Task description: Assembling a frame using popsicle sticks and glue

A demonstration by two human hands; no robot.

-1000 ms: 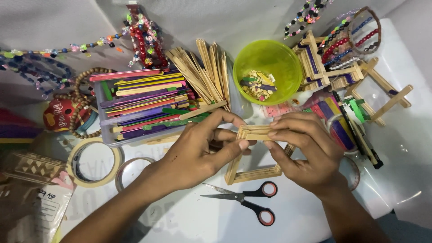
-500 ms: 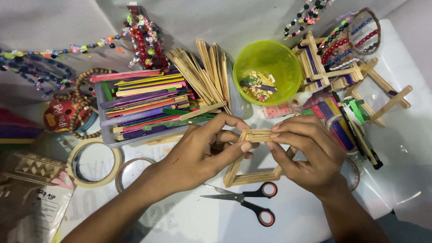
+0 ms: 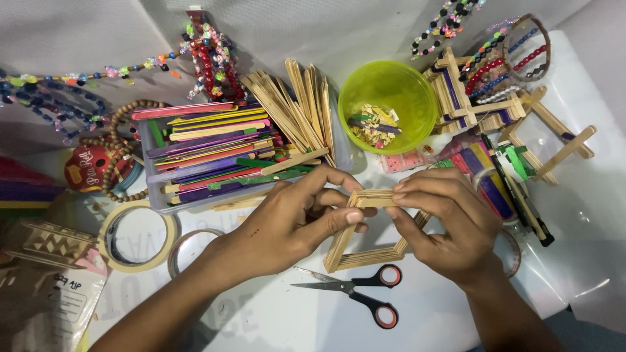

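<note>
On white table [image 3: 574,215] | hands: left [image 3: 287,218], right [image 3: 443,218] pinch stick frame [image 3: 365,225] | scissors [image 3: 355,290] near

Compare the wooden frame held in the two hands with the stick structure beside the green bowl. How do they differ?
The wooden frame is plain, bare wood; the stick structure has purple sticks among the plain ones. The wooden frame is an open square pinched by the left hand and the right hand; the stick structure lies untouched right of the green bowl. Beads drape over the stick structure, none over the wooden frame. Both are stacked flat craft sticks.
</note>
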